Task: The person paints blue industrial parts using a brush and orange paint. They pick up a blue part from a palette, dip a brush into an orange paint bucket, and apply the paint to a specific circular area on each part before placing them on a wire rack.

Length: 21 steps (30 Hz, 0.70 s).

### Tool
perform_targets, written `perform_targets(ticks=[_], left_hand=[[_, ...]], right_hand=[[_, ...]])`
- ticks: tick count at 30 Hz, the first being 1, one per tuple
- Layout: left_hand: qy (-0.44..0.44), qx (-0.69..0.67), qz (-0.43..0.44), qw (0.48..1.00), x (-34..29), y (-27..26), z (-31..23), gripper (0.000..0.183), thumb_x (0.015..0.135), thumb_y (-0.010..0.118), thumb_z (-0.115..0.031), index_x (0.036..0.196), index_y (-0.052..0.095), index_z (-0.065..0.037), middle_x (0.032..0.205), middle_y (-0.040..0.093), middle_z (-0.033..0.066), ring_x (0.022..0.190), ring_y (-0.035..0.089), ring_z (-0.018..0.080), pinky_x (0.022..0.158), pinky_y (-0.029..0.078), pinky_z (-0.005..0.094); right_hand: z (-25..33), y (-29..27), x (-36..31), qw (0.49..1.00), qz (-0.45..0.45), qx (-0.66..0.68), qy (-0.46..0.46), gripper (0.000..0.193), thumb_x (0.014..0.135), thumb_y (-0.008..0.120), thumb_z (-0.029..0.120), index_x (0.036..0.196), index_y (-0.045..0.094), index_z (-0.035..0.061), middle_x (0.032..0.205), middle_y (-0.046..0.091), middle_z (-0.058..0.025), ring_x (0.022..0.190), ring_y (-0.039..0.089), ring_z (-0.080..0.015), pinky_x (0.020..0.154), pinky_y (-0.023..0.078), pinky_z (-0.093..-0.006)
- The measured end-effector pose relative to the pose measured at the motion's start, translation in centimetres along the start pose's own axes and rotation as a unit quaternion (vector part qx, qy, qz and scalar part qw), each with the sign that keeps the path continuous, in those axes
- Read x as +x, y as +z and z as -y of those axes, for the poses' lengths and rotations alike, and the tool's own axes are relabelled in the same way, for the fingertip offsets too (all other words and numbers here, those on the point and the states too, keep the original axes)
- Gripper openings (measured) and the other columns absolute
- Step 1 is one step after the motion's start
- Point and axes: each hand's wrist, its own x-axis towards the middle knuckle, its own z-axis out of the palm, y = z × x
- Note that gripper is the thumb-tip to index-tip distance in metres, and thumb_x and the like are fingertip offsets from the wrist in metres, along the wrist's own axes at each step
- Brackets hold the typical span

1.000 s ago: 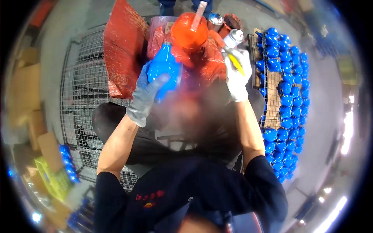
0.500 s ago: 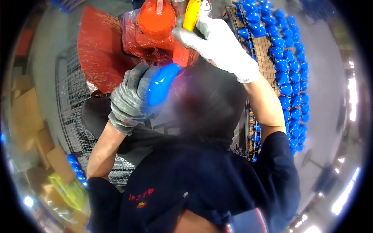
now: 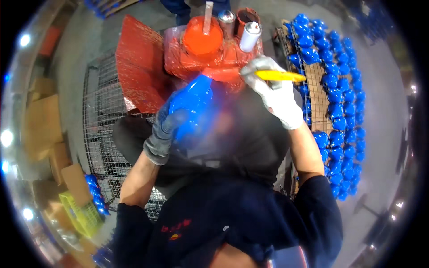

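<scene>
My left hand (image 3: 165, 127), in a grey glove, is closed around a glossy blue tapered piece (image 3: 196, 100). The piece's narrow end points up and away, and blur in the picture hides some of its lower side. My right hand (image 3: 272, 89), in a white glove, grips a paintbrush (image 3: 279, 76) with a yellow handle, held nearly level. Its red-coated head points left and meets the narrow tip of the blue piece, as far as I can see. Just beyond is an open pot of orange-red paint (image 3: 196, 42) with a flat stick standing in it.
A white spray can (image 3: 250, 38), a dark can (image 3: 226, 24) and a red-stained tin (image 3: 247, 16) stand beside the pot. Red-smeared board (image 3: 140, 67) rises on the left. Rows of blue pieces (image 3: 337, 96) fill the right-hand rack. Cardboard (image 3: 42, 120) and a yellow-green crate (image 3: 80, 214) lie left.
The brush has swung from upright to nearly level, its head now at the blue piece's tip. My left hand has turned the piece, showing more of it. The whole view has shifted.
</scene>
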Motion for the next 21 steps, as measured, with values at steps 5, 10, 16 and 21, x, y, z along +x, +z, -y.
perform_targets(ticks=[5, 10, 16, 21], left_hand=[[-0.141, -0.598, 0.048, 0.788, -1.1, -0.4, 3.2, 0.08, 0.093, 0.068, -0.047, 0.148, 0.037, 0.001, 0.141, 0.05, 0.0235, 0.087, 0.062, 0.0311, 0.055, 0.059, 0.035], [-0.113, -0.811, 0.354, 0.452, 1.6, 4.4, 3.1, 0.059, 0.102, 0.054, -0.034, 0.145, 0.04, 0.004, 0.113, 0.059, 0.0221, 0.06, 0.062, 0.0241, 0.044, 0.053, 0.0319], [0.043, -0.545, 0.225, 0.806, 1.6, 1.1, 1.8, 0.073, 0.097, 0.068, -0.035, 0.15, 0.033, -0.001, 0.062, 0.058, 0.0049, 0.044, 0.054, 0.0171, 0.042, 0.042, 0.0264], [0.15, -0.441, 0.217, 0.858, 5.5, -4.7, -2.0, 0.098, 0.091, 0.054, -0.072, 0.158, 0.025, -0.007, 0.149, 0.044, 0.0237, 0.125, 0.056, 0.0299, 0.106, 0.049, 0.0392]], right_hand=[[-4.8, 0.7, -0.8, 0.99, -0.056, 0.13, 0.012, 0.019, 0.088, 0.069, -0.005, 0.106, 0.068, 0.0012, 0.107, 0.069, -0.0081, 0.091, 0.067, -0.0158, 0.081, 0.055, -0.029], [-10.0, 5.8, -1.9, 0.924, -0.126, 0.358, 0.052, 0.021, 0.093, 0.066, -0.001, 0.113, 0.062, 0.001, 0.103, 0.067, -0.0117, 0.088, 0.066, -0.0214, 0.084, 0.055, -0.0353], [-11.5, 2.6, 0.2, 0.901, -0.17, 0.397, -0.036, 0.016, 0.097, 0.064, 0.006, 0.113, 0.062, 0.0038, 0.093, 0.069, -0.0132, 0.086, 0.066, -0.025, 0.085, 0.053, -0.038], [-10.0, -2.0, 3.5, 0.988, -0.124, -0.059, 0.077, 0.022, 0.088, 0.075, 0.004, 0.109, 0.073, -0.0027, 0.103, 0.073, -0.0051, 0.091, 0.066, -0.0114, 0.086, 0.053, -0.027]])
